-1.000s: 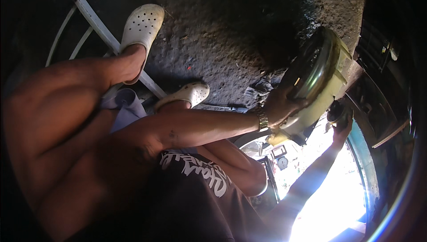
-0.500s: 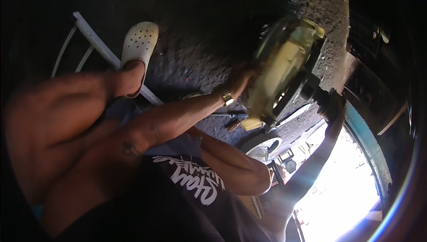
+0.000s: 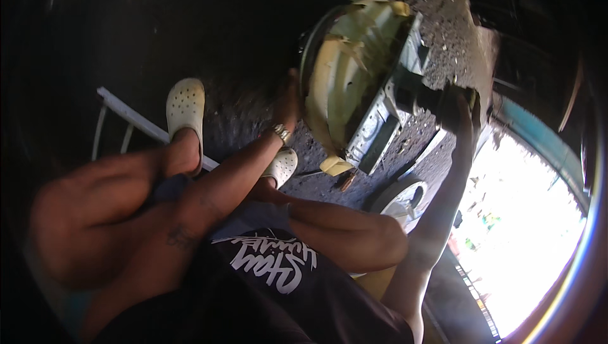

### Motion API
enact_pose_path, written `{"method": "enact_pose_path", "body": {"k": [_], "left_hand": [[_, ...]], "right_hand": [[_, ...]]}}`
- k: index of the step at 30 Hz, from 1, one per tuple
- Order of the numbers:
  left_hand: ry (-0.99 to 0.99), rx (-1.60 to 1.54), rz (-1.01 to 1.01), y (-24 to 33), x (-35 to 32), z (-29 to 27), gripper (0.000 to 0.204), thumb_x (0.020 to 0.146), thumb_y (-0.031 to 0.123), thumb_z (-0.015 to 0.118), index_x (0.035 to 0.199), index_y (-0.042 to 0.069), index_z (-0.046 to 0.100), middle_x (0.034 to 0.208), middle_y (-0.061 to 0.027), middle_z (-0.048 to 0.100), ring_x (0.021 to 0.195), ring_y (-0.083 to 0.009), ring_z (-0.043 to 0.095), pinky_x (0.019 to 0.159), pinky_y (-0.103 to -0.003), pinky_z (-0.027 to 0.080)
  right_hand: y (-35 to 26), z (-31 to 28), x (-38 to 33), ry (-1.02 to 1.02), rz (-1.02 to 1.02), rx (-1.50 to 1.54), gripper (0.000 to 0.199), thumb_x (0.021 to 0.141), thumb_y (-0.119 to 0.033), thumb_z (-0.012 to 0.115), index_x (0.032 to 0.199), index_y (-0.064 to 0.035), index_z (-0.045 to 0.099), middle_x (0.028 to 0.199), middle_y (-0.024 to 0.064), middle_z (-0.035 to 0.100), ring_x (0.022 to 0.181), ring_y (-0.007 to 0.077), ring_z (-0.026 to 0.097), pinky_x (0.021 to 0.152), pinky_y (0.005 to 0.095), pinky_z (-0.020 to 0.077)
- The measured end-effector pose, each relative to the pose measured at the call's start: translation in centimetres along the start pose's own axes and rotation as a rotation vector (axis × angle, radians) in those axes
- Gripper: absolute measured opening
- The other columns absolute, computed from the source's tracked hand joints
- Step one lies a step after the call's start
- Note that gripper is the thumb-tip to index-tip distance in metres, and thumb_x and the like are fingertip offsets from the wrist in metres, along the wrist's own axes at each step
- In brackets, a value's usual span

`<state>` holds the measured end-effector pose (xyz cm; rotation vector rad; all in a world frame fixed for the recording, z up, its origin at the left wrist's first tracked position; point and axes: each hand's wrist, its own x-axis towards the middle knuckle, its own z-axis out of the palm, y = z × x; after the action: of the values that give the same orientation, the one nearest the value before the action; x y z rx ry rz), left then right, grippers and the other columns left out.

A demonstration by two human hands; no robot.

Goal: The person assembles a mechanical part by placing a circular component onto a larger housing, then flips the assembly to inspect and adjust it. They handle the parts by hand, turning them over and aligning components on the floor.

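Unit (image 3: 329,84), round, pale yellow, at 1 o'clock between both hands.
Metal bracket (image 3: 375,125) on its 4 o'clock side; right hand (image 3: 465,106), between 2 and 3 o'clock, grip clenched round dark cylindrical end (image 3: 437,100). Left hand (image 3: 290,100) at 12 o'clock, by unit's edge, grip too dim to tell. White clog (image 3: 187,103) at 10 o'clock.

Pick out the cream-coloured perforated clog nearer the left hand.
The lower cream-coloured perforated clog, just below the gold-toned metal wristwatch by the left hand. The other clog sits higher and farther left in the picture.
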<state>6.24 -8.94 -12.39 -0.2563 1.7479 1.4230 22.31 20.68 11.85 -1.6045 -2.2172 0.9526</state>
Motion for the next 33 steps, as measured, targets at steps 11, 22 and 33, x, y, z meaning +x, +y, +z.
{"method": "enact_pose_path", "body": {"k": [11,22,33], "left_hand": [[-0.531,0.467,0.885,17.9,-5.9,5.5,0.038,0.104,0.034,0.065,0.121,0.001,0.06,0.094,-0.0054,0.066,0.076,-0.0118,0.061,0.063,-0.03,0.052],[-0.435,0.573,1.168,21.1,-1.8,16.9,0.04,0.102,0.04,0.063,0.116,0.002,0.064,0.106,-0.0155,0.071,0.101,-0.031,0.069,0.09,-0.044,0.052],[-1.035,0.191,0.422,19.9,0.0,24.6,0.08,0.102,0.072,0.044,0.142,0.004,0.055,0.142,-0.0088,0.061,0.13,-0.0218,0.055,0.112,-0.038,0.041]], "right_hand": [[1.5,-1.9,-3.0,0.129,-0.101,-0.085,0.104,0.08,-0.079,0.067,0.154,-0.0085,0.05,0.152,0.0292,0.049,0.138,0.0449,0.052,0.114,0.0496,0.0436],[14.5,8.7,-16.6,0.071,0.471,0.276,0.056,0.1,-0.047,0.064,0.134,-0.0033,0.061,0.106,0.0235,0.075,0.101,0.0371,0.073,0.087,0.0473,0.0562],[13.6,10.3,-15.2,-0.02,0.53,0.248,0.072,0.09,-0.051,0.069,0.128,0.0092,0.058,0.115,0.0371,0.068,0.111,0.0477,0.068,0.097,0.0524,0.0523]]}}
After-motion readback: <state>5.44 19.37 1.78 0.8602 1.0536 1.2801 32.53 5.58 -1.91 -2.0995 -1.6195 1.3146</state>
